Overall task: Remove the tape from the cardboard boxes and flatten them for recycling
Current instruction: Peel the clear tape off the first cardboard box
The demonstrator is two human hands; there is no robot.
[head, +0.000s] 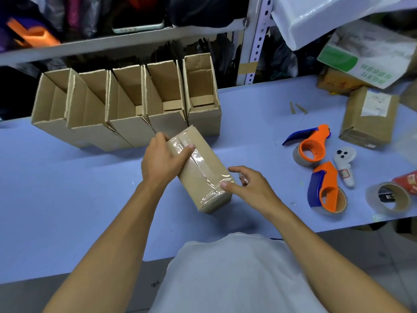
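Left hand (161, 158) grips the taped brown cardboard box (200, 170) on the blue table (67, 199); right hand (250, 186), fingers loosely spread, seemingly thumbs its near tape end; open cardboard boxes (126, 105) stand behind

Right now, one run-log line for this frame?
left hand holds taped box | right hand fingers at tape near end | tape on

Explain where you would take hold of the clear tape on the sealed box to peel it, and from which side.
Pinch the clear tape at its wrinkled end on the box's near corner, from the right. It looks crumpled and loose there, beside the right hand; the left hand already steadies the far end.
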